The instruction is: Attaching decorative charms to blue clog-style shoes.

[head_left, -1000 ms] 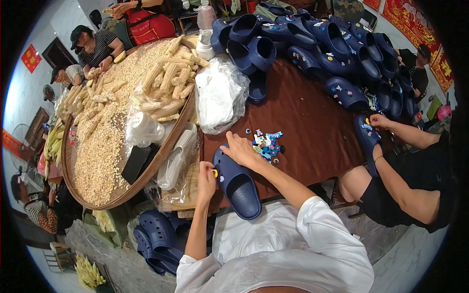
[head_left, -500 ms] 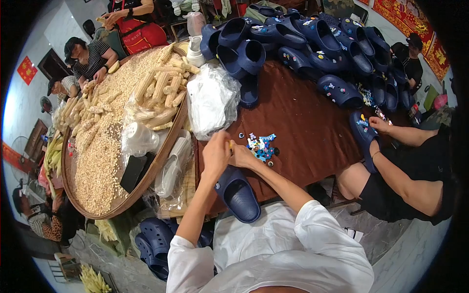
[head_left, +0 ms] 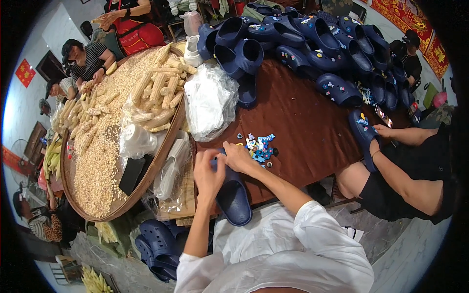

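Brown cloth covers the bench [head_left: 303, 122], and many blue shoes [head_left: 312, 34] are piled along its far edge. At the near edge lies one blue shoe [head_left: 234, 200]. Both hands hold it: the left hand [head_left: 207, 171] grips its side and the right hand [head_left: 238, 157] presses on its top. Small colourful charms [head_left: 259, 146] lie just beside the right hand.
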`<state>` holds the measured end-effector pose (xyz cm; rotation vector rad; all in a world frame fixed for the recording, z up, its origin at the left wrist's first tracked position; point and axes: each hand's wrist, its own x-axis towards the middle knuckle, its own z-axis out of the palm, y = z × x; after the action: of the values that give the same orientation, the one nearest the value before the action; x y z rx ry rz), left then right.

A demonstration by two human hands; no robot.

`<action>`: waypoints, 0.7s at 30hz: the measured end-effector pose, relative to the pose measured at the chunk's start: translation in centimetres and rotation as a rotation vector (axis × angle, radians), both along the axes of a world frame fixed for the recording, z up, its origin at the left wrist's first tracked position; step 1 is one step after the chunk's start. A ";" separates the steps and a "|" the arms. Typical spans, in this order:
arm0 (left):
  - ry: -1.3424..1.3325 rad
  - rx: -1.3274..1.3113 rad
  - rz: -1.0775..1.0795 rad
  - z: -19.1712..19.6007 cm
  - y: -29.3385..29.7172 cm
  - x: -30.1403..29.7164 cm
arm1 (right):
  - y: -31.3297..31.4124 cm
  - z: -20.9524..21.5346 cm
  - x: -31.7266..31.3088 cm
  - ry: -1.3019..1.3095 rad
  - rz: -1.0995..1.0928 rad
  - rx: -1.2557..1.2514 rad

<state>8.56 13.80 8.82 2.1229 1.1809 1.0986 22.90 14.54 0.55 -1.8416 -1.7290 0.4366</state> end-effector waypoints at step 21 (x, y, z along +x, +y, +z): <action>-0.017 -0.468 0.033 -5.9 -2.8 -6.6 | 1.5 -0.5 0.0 -0.311 0.024 0.071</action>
<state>1.94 10.98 2.90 1.7350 1.3178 0.7570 22.90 16.00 0.05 -1.9178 -1.9426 0.0973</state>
